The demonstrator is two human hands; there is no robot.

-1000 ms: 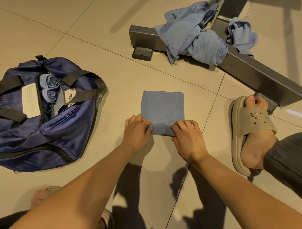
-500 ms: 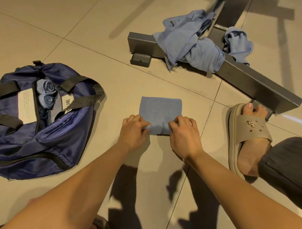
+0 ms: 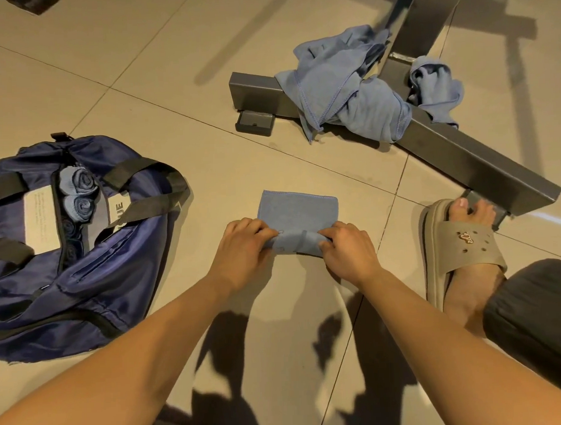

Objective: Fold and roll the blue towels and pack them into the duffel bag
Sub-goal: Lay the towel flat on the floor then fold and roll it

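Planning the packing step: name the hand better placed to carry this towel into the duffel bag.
Likely left. The left hand grips the towel end nearer the duffel bag, which lies on that side; the right hand would cross over.

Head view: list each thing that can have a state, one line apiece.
Folded towel: flat on floor, near end partly rolled.
Left hand: grips the roll's left end.
Right hand: grips the roll's right end.
Duffel bag: unzipped, lying on floor.
Rolled towels: packed inside the bag.
Loose towels: crumpled, unfolded, draped over metal bar.
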